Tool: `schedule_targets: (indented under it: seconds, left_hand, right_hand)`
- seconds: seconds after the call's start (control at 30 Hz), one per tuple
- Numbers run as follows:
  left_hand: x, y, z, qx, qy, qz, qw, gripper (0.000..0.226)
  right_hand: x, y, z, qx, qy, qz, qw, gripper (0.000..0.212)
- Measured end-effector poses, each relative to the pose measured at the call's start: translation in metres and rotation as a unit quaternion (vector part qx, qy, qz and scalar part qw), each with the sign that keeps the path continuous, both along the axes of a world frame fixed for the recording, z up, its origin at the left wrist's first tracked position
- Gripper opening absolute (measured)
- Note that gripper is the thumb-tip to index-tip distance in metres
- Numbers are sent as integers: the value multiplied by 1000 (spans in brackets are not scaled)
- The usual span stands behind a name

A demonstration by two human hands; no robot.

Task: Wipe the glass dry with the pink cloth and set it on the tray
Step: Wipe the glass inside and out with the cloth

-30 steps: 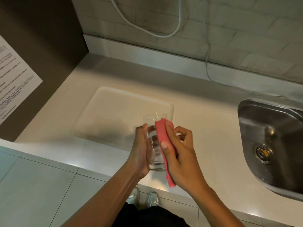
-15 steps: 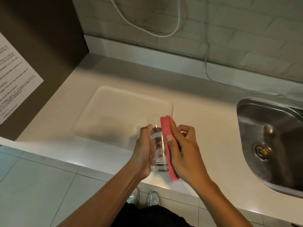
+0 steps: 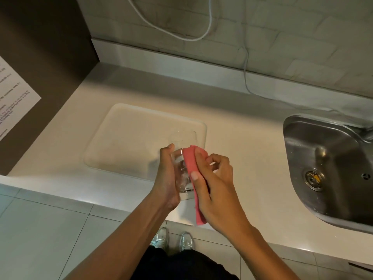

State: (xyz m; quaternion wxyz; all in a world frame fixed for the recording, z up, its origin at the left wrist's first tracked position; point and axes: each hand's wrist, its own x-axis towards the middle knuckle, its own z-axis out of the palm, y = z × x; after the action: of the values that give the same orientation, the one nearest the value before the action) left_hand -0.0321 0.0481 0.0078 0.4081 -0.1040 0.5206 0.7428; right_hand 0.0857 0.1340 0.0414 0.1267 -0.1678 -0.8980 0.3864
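Head view: clear glass (image 3: 182, 158), plain straight-sided tumbler w/ thick base, held upright in the air over the near right corner of the tray (image 3: 129, 138), not set down. Left hand (image 3: 166, 178) wraps the glass's left side, thumb up near the rim, fingers hidden behind. Right hand (image 3: 214, 190) presses the pink cloth (image 3: 191, 164) flat against the glass's right side, thumb along the cloth, other fingers curled behind it. Cloth is thin, soft, matte, folded into a long strip; lower end hangs free below the right palm, past the glass base. Upper part of the glass stands bare above both hands; rim faint against the tray.

Tray: pale cream, shallow, rounded-rectangle w/ raised lip, smooth and matte, lying flat on the counter (image 3: 242, 138), left of centre. Counter is smooth off-white, slightly glossy at the near edge.

Far right: stainless steel sink (image 3: 333, 158), brushed, rounded basin w/ round drain; well apart from the hands. Far wall is pale brick-pattern tile, w/ a white cable (image 3: 207, 27) looping down and running to the counter's far edge. Left: dark brown panel w/ a printed paper sheet (image 3: 14, 93); text too small to read. Below: pale floor tiles, person's light shoes (image 3: 171, 240) and dark trousers just under the counter edge.

Both forearms cross the near counter edge and cover part of it; hands and cloth hide most of the glass's lower half.
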Motion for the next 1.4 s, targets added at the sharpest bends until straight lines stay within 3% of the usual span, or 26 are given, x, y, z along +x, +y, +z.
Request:
schedule_targets:
  seconds: [0.17, 0.27, 0.37, 0.5, 0.6, 0.77, 0.9, 1.0, 1.1, 1.2, 1.3, 1.4]
  left_hand:
    - [1, -1, 2, -36, -2, 3, 999, 73]
    - [9, 3, -1, -21, -13, -10, 1000, 70]
    - [4, 1, -2, -28, -8, 3, 1000, 65]
    - [6, -2, -3, -42, -21, 1, 999, 65]
    - [15, 2, -3, -26, -34, -14, 999, 70]
    - [1, 0, 2, -40, -9, 24, 999, 62]
    - [13, 4, 2, -28, -20, -5, 999, 71]
    - [16, 6, 1, 3, -17, -9, 1000, 69]
    - [6, 0, -1, -2, -10, 10, 1000, 69]
    - [11, -5, -7, -18, -4, 1, 1000, 70]
    - [25, -1, -7, -8, -8, -18, 1000, 64]
    - [21, -1, -2, 12, -7, -11, 1000, 66]
  right_hand:
    - [17, 2, -10, -62, -26, 3, 998, 51]
    - [-6, 9, -4, -22, -25, -41, 999, 49]
    - [7, -1, -5, 21, -8, 5, 1000, 51]
    - [22, 1, -10, -32, -28, 20, 999, 51]
    - [2, 11, -3, -6, -27, -26, 999, 50]
    - [30, -6, -4, 33, -22, 44, 998, 52]
    - [0, 15, -2, 2, -24, -11, 1000, 52]
    - [-19, 18, 8, 54, -25, -29, 998, 50]
    - [2, 1, 5, 124, -13, 28, 992, 52]
    - [10, 3, -2, 111, -14, 37, 993, 52]
    - [-19, 19, 4, 72, -26, -19, 997, 50]
    - [-29, 14, 11, 135, -21, -5, 991, 50]
